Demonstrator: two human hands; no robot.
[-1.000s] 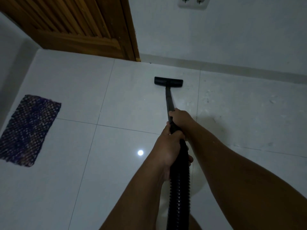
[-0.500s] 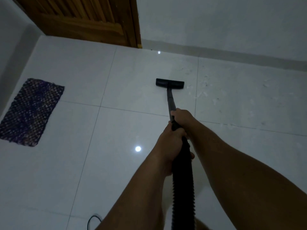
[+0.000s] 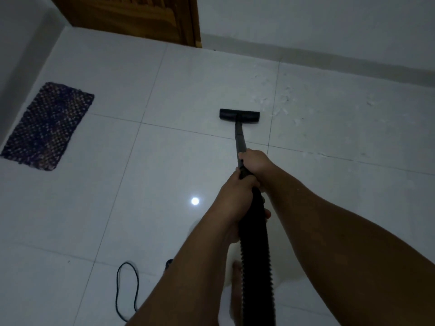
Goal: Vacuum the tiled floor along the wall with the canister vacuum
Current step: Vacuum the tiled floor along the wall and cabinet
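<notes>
At the floor's (image 3: pixel 70 220) left edge, against the side wall, lies a dark woven mat (image 3: pixel 47 127). Near the floor's bottom edge a loop of black cord (image 3: pixel 127 290) lies slack on the tile.

Left of the hose (image 3: pixel 255 255), the left hand (image 3: pixel 235 198) is wrapped tightly round the top of it, just below the joint with the wand (image 3: pixel 240 137). The right hand (image 3: pixel 255 162) is closed on the wand just above, the two hands touching. The wand runs straight up to the head (image 3: pixel 239 115), which sits flat on the tile, well short of the far wall (image 3: pixel 306 24) and its skirting. The canister itself is out of view.

Judging by looks, the wand is stiff and light and should steer well from this two-handed hold at the joint; the ribbed hose is soft and will flex and drag behind, so pushing from it alone would be sloppy. The glossy tile looks slick, so the head should glide easily.

To the right of the head, pale scraps (image 3: pixel 284 102) are scattered over the tile toward the wall, not yet picked up.

No brand, label or writing can be read anywhere.
</notes>
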